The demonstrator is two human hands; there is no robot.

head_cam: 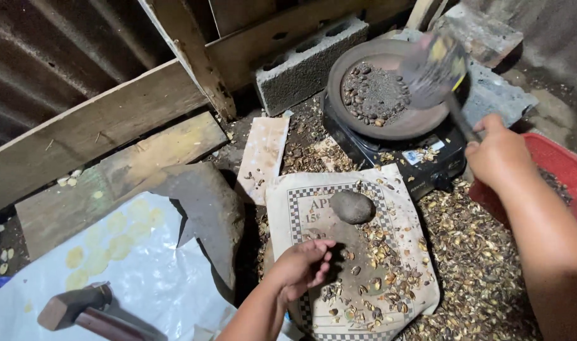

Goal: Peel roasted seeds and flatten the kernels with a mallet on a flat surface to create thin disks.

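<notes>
Spatula [435,66], blurred, hangs over the far round pan [389,123] of dark seeds, its handle gripped by the right hand's [498,155] fingers; left hand [301,265] fingers curl shut over shells on the near printed sheet [402,208].

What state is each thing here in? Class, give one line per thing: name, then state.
right hand: closed around the handle of a blurred utensil raised over the pan.
left hand: curled, fingers down on the paper.
pan: on the stove, holding dark seeds in grit.
round stone: resting on the paper.
paper: flat, littered with husks.
hammer: lying untouched.
</notes>
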